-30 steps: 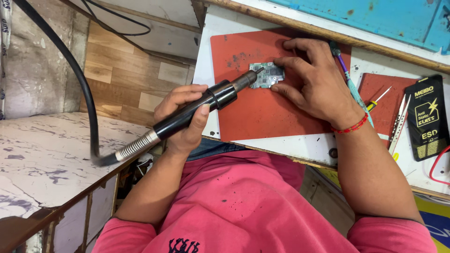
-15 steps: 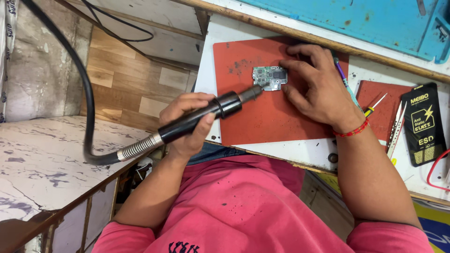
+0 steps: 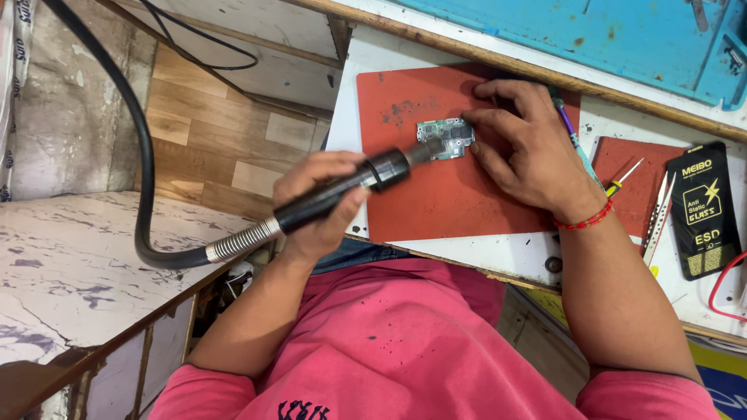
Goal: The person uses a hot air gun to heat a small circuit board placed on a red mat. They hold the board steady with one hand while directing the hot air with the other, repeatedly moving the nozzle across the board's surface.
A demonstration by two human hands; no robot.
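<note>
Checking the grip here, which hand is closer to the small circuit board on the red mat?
Right. The right hand rests its fingertips on the circuit board; the left hand sits back, holding the black handpiece.

My left hand (image 3: 315, 204) has swung the hot-air handpiece (image 3: 342, 190) to a flatter angle, while my right hand (image 3: 529, 152) has uncovered more of the circuit board (image 3: 445, 138).

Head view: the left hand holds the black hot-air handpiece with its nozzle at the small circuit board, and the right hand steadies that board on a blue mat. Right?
Not quite. The head view shows the mat is red, not blue. The rest stands: the left hand holds the black hot-air handpiece with its nozzle at the small circuit board, and the right hand steadies it.
</note>
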